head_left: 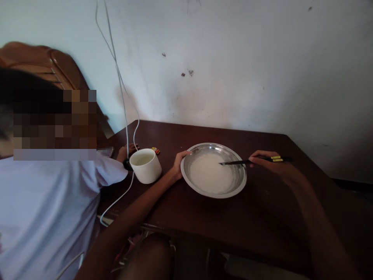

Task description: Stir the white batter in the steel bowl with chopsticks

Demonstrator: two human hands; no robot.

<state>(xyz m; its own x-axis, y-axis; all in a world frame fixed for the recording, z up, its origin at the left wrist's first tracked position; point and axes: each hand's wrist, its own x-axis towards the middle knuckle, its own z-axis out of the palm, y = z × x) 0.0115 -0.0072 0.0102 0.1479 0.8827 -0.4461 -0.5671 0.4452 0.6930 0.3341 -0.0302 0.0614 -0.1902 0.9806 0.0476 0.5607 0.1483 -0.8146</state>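
A shallow metal bowl (243, 182) stands on the dark brown table, with a pale, whitish mixture (211, 173) spread inside it. My left hand (180, 162) grips the bowl's left rim, the thumb over the edge and the other fingers hidden beneath or behind it. In my right hand (266, 160) is a pair of black chopsticks (236, 162) with yellow bands near the back end. Their tips reach over the bowl's right rim and touch the mixture, or hover just above it; I cannot tell which.
Left of the bowl stands a white cup (148, 169) holding pale liquid. White cables (118, 74) hang along the wall and run past the cup. A person in a light shirt (52, 206) leans at the table's left, before a wooden chair (65, 66). A small colourful item (155, 151) lies behind the cup.
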